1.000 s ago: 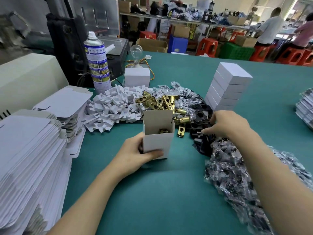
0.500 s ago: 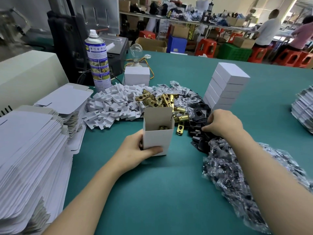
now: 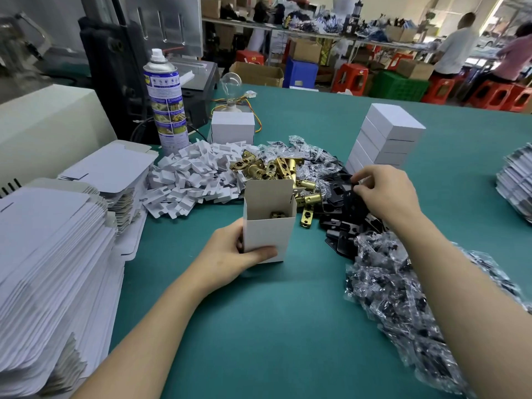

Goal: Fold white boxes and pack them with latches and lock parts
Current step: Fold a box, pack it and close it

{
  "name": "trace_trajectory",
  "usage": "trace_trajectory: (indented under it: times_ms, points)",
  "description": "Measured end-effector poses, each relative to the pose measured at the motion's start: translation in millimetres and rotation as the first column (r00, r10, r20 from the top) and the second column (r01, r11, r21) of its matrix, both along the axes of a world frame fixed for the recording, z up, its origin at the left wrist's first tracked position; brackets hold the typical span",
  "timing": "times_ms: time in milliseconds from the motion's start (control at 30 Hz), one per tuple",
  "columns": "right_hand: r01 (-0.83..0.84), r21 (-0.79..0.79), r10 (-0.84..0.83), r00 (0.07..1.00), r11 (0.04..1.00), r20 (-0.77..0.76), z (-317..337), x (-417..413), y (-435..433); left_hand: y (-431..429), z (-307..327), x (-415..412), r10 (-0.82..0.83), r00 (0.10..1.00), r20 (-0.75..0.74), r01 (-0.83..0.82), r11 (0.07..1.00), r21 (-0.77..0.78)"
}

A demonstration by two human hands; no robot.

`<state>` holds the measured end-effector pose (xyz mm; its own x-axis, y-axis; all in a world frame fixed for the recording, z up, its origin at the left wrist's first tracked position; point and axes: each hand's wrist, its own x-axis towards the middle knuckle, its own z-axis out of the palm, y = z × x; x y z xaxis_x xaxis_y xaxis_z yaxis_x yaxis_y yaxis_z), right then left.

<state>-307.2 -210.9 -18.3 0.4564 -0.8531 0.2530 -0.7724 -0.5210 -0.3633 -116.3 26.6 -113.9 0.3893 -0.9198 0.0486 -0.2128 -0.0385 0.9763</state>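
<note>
Green worktop (image 3: 288, 326) in a busy workshop: one spray can (image 3: 167, 102), one open box (image 3: 269, 234) gripped by the left hand (image 3: 227, 254); right hand (image 3: 385, 194) pinches black plates (image 3: 342, 223).

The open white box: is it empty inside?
No, a brass latch shows inside the open white box, which the left hand holds upright.

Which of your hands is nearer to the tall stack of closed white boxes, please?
The right hand: it reaches into the black plates just in front of the stack. The left hand is farther off, gripping the open box.
</note>
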Motion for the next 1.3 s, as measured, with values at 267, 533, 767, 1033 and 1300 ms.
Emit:
trace_trajectory:
  times_ms: [267, 533, 767, 1033, 1300]
  points:
    - [-0.244, 0.515, -0.071, 0.853, 0.822, 0.517, 12, 7, 23, 0, 0, -1, 0.002, 1.0, -0.005, -0.002, 1.0, -0.012]
    - [-0.418, 0.621, 0.066, 0.859, 0.663, 0.508, -15, 18, 66, -1, 1, -1, 0.001, 1.0, -0.016, -0.002, 1.0, -0.018]
    - [-0.412, 0.517, 0.33, 0.911, 0.75, 0.248, -33, 23, 96, -1, 1, -1, 0.0, 1.0, -0.024, 0.0, 1.0, -0.03]
    - [-0.467, 0.409, 0.489, 0.871, 0.784, 0.057, -28, 20, 99, -2, -1, 0, 0.007, 1.0, 0.005, -0.007, 0.999, -0.031]
    - [-0.301, 0.194, 0.231, 0.92, 0.934, 0.317, -47, 21, 98, 0, 1, -1, 0.005, 1.0, 0.009, -0.005, 1.0, -0.03]
